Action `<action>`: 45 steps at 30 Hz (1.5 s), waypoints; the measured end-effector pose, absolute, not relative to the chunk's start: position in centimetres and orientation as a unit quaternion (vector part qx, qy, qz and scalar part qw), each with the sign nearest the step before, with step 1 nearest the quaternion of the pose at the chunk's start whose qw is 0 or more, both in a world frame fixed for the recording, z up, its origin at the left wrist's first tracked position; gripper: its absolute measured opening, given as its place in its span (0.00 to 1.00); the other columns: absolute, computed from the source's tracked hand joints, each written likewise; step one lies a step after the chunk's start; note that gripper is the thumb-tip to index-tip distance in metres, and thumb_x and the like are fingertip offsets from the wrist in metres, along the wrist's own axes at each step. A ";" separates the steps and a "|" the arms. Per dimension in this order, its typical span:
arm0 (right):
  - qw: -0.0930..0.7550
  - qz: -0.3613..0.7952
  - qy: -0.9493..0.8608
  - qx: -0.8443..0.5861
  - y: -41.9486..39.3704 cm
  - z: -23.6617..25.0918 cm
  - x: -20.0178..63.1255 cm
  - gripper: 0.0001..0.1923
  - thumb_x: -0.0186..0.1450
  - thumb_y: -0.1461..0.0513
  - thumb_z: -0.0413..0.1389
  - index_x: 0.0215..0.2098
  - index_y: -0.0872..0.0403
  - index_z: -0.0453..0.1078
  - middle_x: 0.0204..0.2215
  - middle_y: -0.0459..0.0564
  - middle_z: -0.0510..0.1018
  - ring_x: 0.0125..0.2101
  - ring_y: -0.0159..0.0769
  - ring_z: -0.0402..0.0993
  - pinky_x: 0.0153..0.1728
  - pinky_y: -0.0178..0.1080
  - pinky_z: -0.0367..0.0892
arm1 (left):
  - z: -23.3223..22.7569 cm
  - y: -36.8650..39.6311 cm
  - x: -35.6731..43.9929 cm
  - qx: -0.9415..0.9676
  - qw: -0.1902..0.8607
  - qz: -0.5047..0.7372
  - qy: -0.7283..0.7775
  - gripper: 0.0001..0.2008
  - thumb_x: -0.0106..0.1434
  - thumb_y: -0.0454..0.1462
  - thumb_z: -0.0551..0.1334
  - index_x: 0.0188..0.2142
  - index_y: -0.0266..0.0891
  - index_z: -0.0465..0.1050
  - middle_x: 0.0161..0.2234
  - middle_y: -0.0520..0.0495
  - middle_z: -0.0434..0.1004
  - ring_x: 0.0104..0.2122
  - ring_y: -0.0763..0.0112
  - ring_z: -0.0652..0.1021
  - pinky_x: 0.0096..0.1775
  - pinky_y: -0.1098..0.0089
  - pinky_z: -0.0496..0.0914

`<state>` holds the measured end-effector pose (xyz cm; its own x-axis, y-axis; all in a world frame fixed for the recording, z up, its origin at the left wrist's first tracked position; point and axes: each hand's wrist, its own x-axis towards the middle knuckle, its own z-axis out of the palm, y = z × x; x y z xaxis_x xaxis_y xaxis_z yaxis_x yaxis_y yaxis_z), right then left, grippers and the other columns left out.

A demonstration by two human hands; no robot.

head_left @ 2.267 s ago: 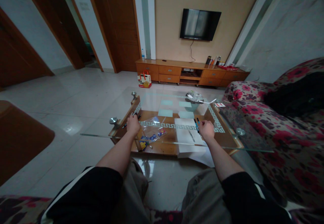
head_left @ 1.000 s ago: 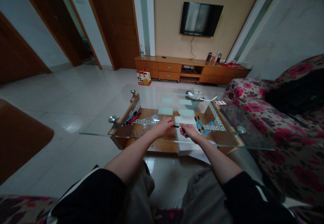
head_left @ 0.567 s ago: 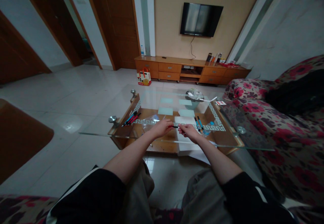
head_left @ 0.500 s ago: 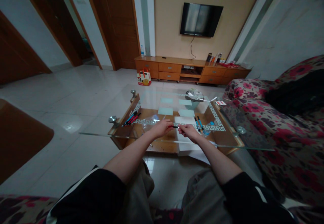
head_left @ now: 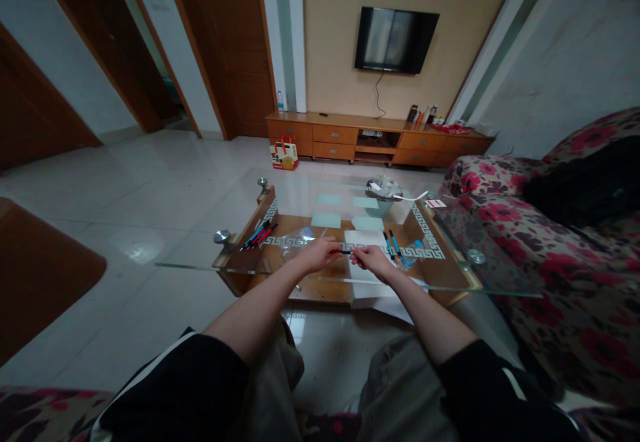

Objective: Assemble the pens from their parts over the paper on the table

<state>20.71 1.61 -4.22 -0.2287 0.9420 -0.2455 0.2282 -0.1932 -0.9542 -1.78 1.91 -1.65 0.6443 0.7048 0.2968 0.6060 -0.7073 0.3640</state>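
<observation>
Black short sleeves edged with a white stripe are worn above bare forearms, and loose khaki-grey trousers are worn below.

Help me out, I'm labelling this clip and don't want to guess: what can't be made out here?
Head view only:
- Pen: just a short dark stretch shows between left hand and right hand; the fingers hide both ends.
- Pens on the glass table at far left: too small to count.
- Clear bag: partly hidden behind the left hand.
- White paper: near edge blurred through the glass.
</observation>
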 end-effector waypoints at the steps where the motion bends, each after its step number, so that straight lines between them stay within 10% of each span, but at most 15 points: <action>1: 0.318 0.557 -0.552 -0.533 1.6 -4.2 20.7 0.22 0.64 0.48 0.58 0.27 0.60 0.75 0.21 0.49 0.77 0.17 0.25 0.62 0.19 0.30 0.56 | -1.7 1.9 -1.8 0.899 0.117 0.213 0.365 0.11 0.69 0.40 0.58 0.36 0.38 0.76 0.33 0.47 0.72 0.31 0.72 0.73 0.33 0.74 0.63; 45: 0.335 0.489 -0.620 -0.515 1.6 -3.9 20.8 0.13 0.57 0.54 0.64 0.29 0.57 0.77 0.19 0.44 0.74 0.19 0.27 0.64 0.20 0.30 0.61 | -2.0 2.1 -1.9 0.904 0.103 0.188 0.369 0.15 0.70 0.42 0.56 0.32 0.38 0.77 0.30 0.46 0.72 0.30 0.70 0.73 0.33 0.72 0.63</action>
